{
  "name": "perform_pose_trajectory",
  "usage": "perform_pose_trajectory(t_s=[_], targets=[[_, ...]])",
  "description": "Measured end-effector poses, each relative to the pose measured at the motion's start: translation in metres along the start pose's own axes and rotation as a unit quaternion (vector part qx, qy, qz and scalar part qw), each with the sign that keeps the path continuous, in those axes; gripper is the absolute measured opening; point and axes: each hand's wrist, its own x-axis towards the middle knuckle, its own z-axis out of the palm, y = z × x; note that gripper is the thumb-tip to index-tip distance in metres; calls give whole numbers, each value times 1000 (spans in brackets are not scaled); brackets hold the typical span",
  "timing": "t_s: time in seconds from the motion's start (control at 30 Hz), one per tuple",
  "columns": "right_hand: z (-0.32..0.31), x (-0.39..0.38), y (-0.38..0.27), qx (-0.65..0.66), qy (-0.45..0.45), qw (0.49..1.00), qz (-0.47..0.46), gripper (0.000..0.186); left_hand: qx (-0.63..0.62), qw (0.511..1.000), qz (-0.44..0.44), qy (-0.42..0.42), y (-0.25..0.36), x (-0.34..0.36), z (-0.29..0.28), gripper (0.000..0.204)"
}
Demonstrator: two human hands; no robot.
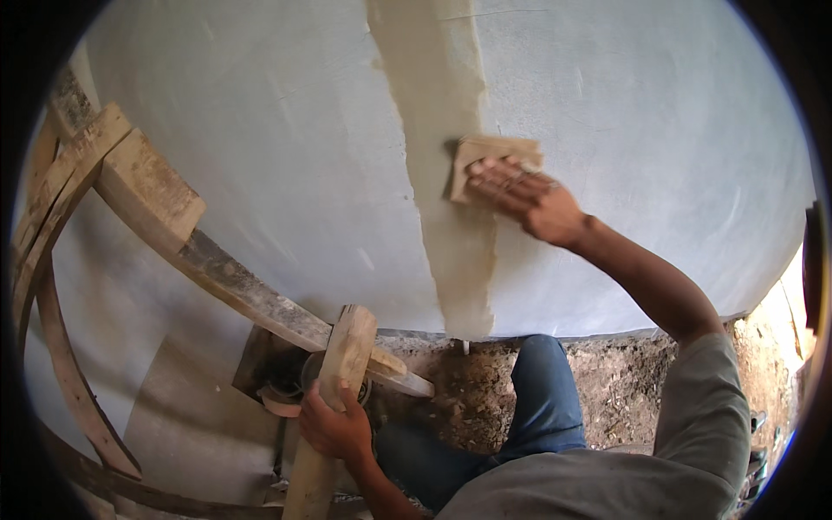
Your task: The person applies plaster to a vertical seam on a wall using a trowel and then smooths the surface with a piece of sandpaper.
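Observation:
My right hand (524,195) presses a tan rectangular pad (503,146) flat against the wall (286,130). Whether the pad is folded sandpaper or a sponge I cannot tell. It lies over the right edge of a beige-brown filled strip (433,95) that runs down the pale grey-blue wall. Slight blur covers the fingers, which lie across the pad. Low on the left, my left hand (336,425) is wrapped round an upright wooden post (351,342), below its top end.
Wooden beams (147,186) form a frame along the left, one slanting down to the post. A round dark object (282,373) sits behind my left hand. Rough, debris-strewn ground (468,390) meets the wall's foot. My jeans-clad knee (542,390) is near the wall.

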Motion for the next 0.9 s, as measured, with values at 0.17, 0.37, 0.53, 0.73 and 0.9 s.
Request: perform_pose_trajectory(t_s=[0.17, 0.37, 0.53, 0.73, 0.9], targets=[[-31, 73, 27, -42, 132, 982, 129, 74, -7, 1000, 2, 5, 2, -4, 13, 42], [-2, 16, 3, 64, -27, 997, -30, 68, -2, 1000, 5, -21, 0, 0, 0, 42], [-64, 83, 70, -81, 102, 989, 74, 60, -16, 1000, -8, -8, -4, -6, 14, 43], [-41, 159, 30, -80, -12, 996, 23, 63, -19, 999, -23, -40, -5, -6, 7, 48], [-28, 76, 40, 34, -40, 996, -69, 58, -57, 996, -35, -65, -4, 4, -20, 50]])
